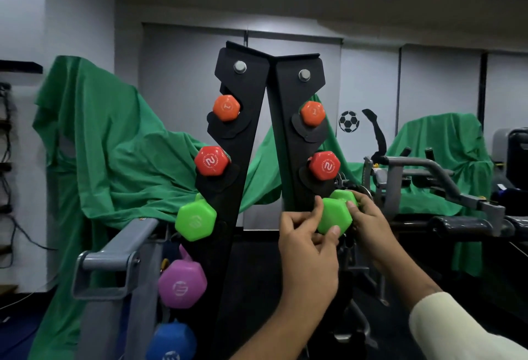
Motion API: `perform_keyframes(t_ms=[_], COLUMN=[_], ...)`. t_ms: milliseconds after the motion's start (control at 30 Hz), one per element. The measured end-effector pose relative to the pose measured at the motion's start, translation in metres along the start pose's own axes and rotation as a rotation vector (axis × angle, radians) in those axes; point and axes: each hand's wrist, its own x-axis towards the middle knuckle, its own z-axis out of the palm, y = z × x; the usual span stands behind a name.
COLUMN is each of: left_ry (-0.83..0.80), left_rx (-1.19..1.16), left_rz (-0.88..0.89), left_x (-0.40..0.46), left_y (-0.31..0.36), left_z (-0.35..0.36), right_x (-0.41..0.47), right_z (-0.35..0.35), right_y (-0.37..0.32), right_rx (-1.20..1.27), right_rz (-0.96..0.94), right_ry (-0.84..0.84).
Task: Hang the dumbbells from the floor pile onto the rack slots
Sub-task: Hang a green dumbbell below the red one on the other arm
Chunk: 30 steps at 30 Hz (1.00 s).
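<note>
Black rack (251,136), two upright arms meeting at the top. Left arm carries five dumbbells, top to bottom: orange (226,107), red (212,160), green (195,220), purple (183,285), blue (173,341). Right arm carries two: orange (312,113), red (324,166).

An eighth, a second green dumbbell (335,214), sits at the right arm's third slot, just under the red one. Both hands grip it: left hand (307,234) curled round the near end, right hand (368,218) wrapped round the bar behind. Cannot tell if it is seated in the slot.

Green cloth (114,145) draped behind. Grey gym frame (114,259) at lower left.
</note>
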Motion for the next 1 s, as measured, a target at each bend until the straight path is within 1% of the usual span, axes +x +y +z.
perform_keyframes(t_ms=[133, 267, 433, 567, 600, 733, 833, 900, 933, 1000], left_ry=[0.019, 0.024, 0.007, -0.015, -0.025, -0.050, 0.064, 0.148, 0.177, 0.183], left_rx=[0.010, 0.094, 0.206, 0.249, 0.257, 0.267, 0.247, 0.194, 0.175, 0.124], left_rz=[0.042, 0.131, 0.221, 0.260, 0.267, 0.310, 0.364, 0.314, 0.272, 0.159], left_x=[0.004, 0.006, 0.006, 0.007, 0.007, 0.007, 0.007, 0.010, 0.013, 0.021], left_y=[-0.005, -0.009, -0.019, -0.020, -0.020, -0.024, -0.033, -0.038, -0.041, -0.049], left_z=[0.004, 0.007, 0.002, -0.001, -0.001, -0.010, -0.026, -0.038, -0.042, -0.045], right_x=[0.005, 0.012, 0.020, 0.023, 0.021, 0.011, -0.005, -0.018, -0.028, -0.057], right_z=[0.011, 0.014, 0.029, 0.026, 0.024, 0.015, 0.009, 0.006, 0.006, 0.011], right_y=[-0.001, -0.008, -0.013, -0.007, -0.007, -0.010, -0.012, -0.009, -0.008, -0.009], right_rx=[0.111, 0.150, 0.125, 0.132, 0.145, 0.161, 0.156, 0.155, 0.141, 0.022], right_rz=[0.077, 0.176, 0.430, 0.470, 0.470, 0.356, 0.230, 0.126, 0.056, -0.128], right_ry=[-0.019, -0.059, -0.053, -0.065, -0.092, -0.184, -0.155, -0.048, 0.040, 0.256])
